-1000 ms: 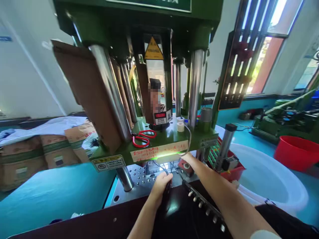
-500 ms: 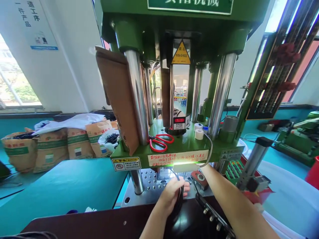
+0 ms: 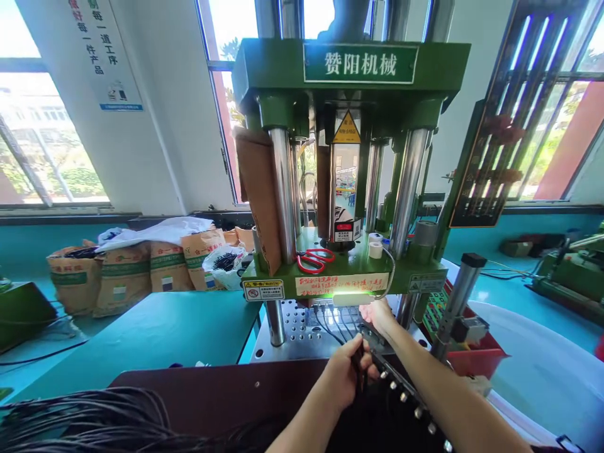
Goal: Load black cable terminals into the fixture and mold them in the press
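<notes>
Gently support the black cables (image 3: pixel 360 379), lower centre of the frame, in a pinching left hand (image 3: pixel 346 374), leaving slack; angle the right hand (image 3: pixel 376 314), grip too hidden to tell, below the green plate (image 3: pixel 401 280).

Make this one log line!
left hand: holds black cables; right hand: below green plate, grip unclear; red-handled scissors: on green plate

Daylight comes in through the windows (image 3: pixel 50 141) — bright beside the pale wall (image 3: pixel 165 100). The floor (image 3: pixel 559 314) gleams turquoise.
</notes>
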`<state>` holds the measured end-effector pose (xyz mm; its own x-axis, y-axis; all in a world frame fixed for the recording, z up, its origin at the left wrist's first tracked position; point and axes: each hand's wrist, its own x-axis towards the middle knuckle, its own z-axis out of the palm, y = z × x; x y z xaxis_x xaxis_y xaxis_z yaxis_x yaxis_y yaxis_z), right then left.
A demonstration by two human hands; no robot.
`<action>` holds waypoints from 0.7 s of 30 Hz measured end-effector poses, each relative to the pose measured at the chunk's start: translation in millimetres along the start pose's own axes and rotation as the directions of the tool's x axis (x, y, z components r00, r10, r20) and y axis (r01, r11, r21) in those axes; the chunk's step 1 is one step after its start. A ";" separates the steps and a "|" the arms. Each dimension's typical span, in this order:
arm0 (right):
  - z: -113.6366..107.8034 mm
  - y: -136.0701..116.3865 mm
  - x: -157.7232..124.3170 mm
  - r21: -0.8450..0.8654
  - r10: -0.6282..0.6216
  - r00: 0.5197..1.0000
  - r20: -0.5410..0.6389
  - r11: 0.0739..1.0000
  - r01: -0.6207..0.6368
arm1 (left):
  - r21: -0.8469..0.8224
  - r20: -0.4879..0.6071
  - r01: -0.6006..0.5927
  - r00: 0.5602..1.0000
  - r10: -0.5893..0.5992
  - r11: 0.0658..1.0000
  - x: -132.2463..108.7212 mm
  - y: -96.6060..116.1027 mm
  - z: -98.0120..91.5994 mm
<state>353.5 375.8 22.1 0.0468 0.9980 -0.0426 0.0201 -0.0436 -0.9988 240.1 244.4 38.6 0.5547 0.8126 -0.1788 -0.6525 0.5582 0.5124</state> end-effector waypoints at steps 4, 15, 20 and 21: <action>7.0 -2.0 -8.8 0.030 0.077 0.994 -0.083 0.997 -0.075 | -0.049 -0.109 -0.064 0.992 0.059 0.997 -26.5 -8.2 9.9; -34.7 -17.1 -49.0 0.064 0.076 0.991 -0.113 0.996 -0.069 | 0.027 -0.314 -0.807 0.553 0.772 0.590 -163.7 66.8 -12.5; -75.2 -9.8 -77.1 0.028 0.103 0.984 -0.148 0.995 -0.100 | 0.513 -0.481 -0.856 -0.223 0.848 0.067 -251.3 201.8 -70.5; -81.7 -6.5 -81.4 0.019 0.109 0.983 -0.145 0.994 -0.108 | 0.570 -0.487 -0.821 -0.295 0.822 0.043 -267.7 219.1 -82.0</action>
<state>431.2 291.1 33.9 0.1926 0.9701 -0.1478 -0.0042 -0.1498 -0.9887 -93.7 162.9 129.8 -0.9516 0.3005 0.0650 -0.1890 -0.7386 0.6471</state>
